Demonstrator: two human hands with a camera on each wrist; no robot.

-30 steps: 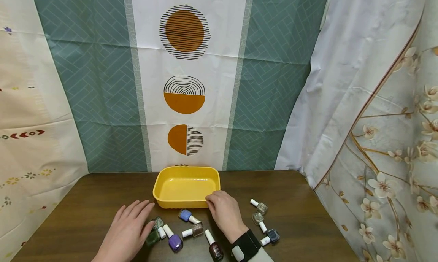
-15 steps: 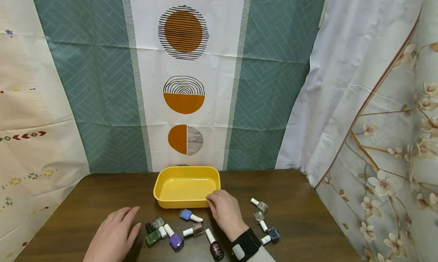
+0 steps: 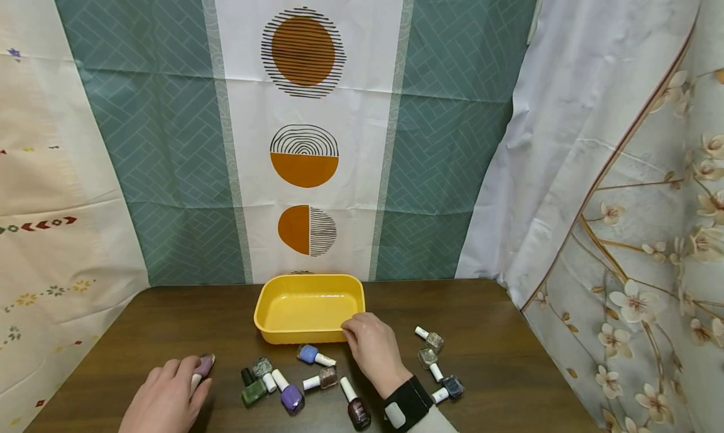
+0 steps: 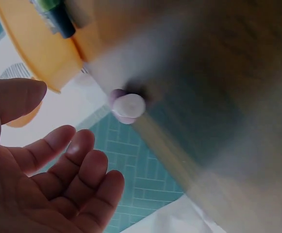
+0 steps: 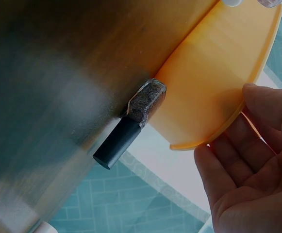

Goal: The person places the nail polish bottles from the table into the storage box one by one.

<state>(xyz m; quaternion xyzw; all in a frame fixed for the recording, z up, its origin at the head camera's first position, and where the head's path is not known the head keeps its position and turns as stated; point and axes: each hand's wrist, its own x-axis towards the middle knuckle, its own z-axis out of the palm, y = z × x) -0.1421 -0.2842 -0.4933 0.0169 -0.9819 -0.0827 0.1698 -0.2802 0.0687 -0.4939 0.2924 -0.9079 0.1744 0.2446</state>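
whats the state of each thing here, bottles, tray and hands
Yellow tray, upright, open-topped
Right hand, pinching the tray's rim
Mauve bottle, capped
Left hand, open, near the mauve bottle
Green bottle, capped, lying
Purple bottle, capped, lying
Blue bottle, capped, lying
Dark red bottle, capped, lying
Dark blue bottle, capped, lying
Four glitter bottles, capped, lying
Black-capped glitter bottle, closed
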